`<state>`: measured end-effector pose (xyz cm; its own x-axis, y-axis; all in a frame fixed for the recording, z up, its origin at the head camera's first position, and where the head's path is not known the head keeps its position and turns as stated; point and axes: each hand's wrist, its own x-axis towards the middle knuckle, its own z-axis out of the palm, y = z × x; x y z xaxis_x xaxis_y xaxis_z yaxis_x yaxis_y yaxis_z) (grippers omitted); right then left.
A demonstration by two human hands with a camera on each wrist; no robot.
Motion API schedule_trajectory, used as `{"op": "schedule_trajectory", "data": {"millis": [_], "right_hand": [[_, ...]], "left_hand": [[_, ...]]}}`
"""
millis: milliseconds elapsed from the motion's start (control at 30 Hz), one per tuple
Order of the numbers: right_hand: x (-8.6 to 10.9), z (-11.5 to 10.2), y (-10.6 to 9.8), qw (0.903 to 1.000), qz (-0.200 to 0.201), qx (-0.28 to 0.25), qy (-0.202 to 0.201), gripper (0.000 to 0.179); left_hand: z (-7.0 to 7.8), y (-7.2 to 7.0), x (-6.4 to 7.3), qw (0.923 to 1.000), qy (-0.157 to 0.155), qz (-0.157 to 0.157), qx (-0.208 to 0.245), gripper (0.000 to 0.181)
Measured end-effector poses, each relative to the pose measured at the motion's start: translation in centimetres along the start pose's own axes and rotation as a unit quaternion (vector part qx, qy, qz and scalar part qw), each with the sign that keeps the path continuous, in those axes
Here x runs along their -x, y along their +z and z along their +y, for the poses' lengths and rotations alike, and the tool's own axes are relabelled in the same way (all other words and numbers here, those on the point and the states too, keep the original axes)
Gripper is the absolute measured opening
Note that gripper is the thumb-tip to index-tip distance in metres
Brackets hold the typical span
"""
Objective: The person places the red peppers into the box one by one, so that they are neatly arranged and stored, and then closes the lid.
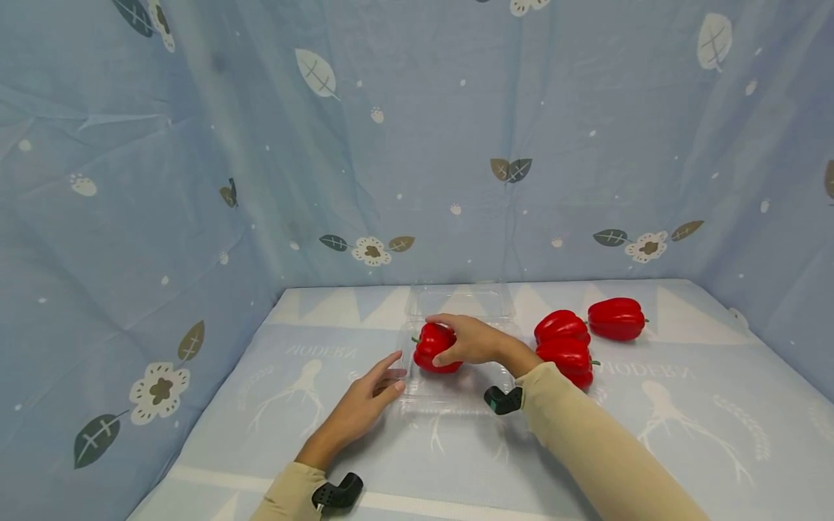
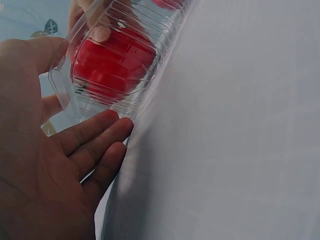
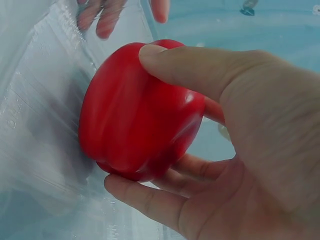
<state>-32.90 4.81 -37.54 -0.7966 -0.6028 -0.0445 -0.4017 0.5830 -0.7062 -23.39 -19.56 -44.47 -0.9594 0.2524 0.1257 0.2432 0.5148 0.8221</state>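
Head view: A person's right hand (image 1: 474, 340) grips a red pepper (image 1: 431, 349) in the left part of a clear plastic container (image 1: 449, 400), its lid (image 1: 460, 301) lying back on the far side. Three more peppers (image 1: 615, 319) sit on the table (image 1: 274, 420) to the right. From where I stand, the thin plastic looks likely to slide or tip if the pepper is pushed against its wall.

Left wrist: The left hand (image 1: 365, 401) holds nothing, thumb apart and fingers nearly straight beside the container's wall; firm contact is hard to tell. Without bracing there, a knock could shift the container.

Right wrist: Thumb on one side, fingers on the other, the right hand is wrapped partway around the pepper. Its glossy skin might slip under uneven pressure, leaving it rolled askew.
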Motion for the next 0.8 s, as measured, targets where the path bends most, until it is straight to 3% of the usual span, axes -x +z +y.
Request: {"op": "schedule_trajectory", "data": {"millis": [433,800], "right_hand": [[0.04,-0.14,0.13,0.9998,-0.004,0.021,0.0,0.076],[0.19,-0.23,0.16,0.9993,0.007,0.026,0.026,0.066]], "left_hand": [[0.29,-0.02,0.05,1.0,-0.001,0.0,0.002,0.059],[0.21,0.04,0.12,1.0,-0.006,0.001,0.004,0.059]]}}
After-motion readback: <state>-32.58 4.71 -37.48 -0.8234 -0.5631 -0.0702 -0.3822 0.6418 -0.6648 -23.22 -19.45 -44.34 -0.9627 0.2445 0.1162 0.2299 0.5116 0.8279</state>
